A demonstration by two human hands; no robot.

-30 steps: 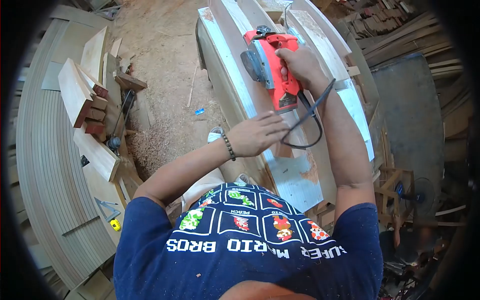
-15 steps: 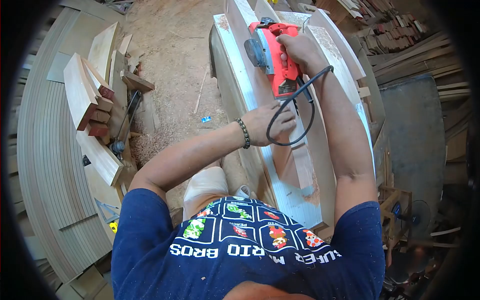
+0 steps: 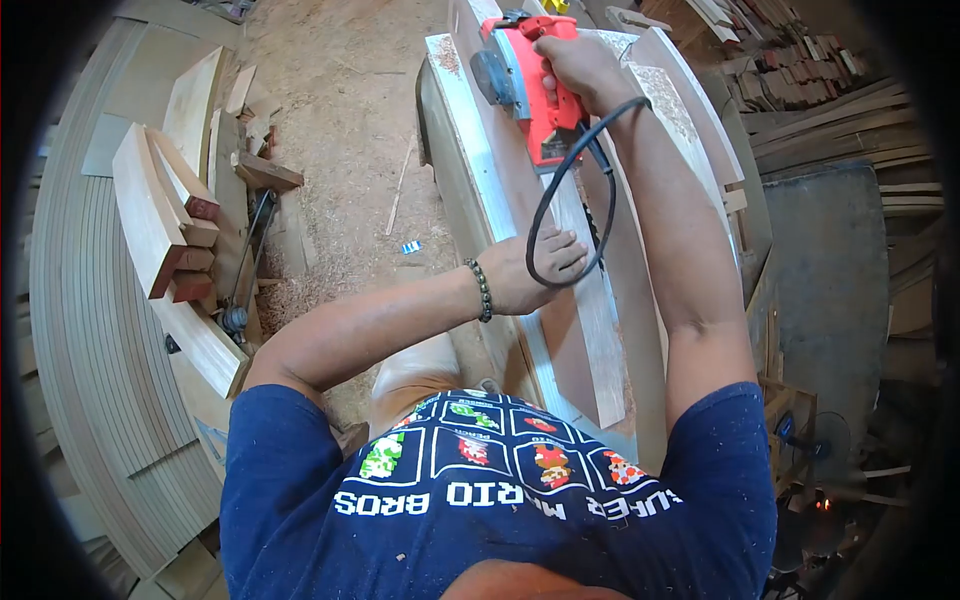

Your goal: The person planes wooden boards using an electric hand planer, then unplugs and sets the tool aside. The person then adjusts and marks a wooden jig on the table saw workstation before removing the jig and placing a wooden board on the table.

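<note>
My right hand (image 3: 585,72) is wrapped round the handle of a red power planer (image 3: 548,105), which rests on a long narrow board (image 3: 598,340). A black cord (image 3: 536,215) loops down from the planer's rear and crosses my left hand (image 3: 540,268). That hand lies on the board behind the planer, its fingers bent over the edge, and what they grip is partly hidden. Other long boards (image 3: 632,270) run alongside on the white bench (image 3: 480,170).
Stacked light boards with red ends (image 3: 150,210) stand at the left beside a clamp (image 3: 235,318). Shavings cover the floor (image 3: 340,150). A dark panel (image 3: 825,290) leans at the right, near piled wood strips (image 3: 800,85).
The planer and my right hand have moved forward along the board, away from my body. My left hand has come down onto the board, and the cord loop has shifted over it.
</note>
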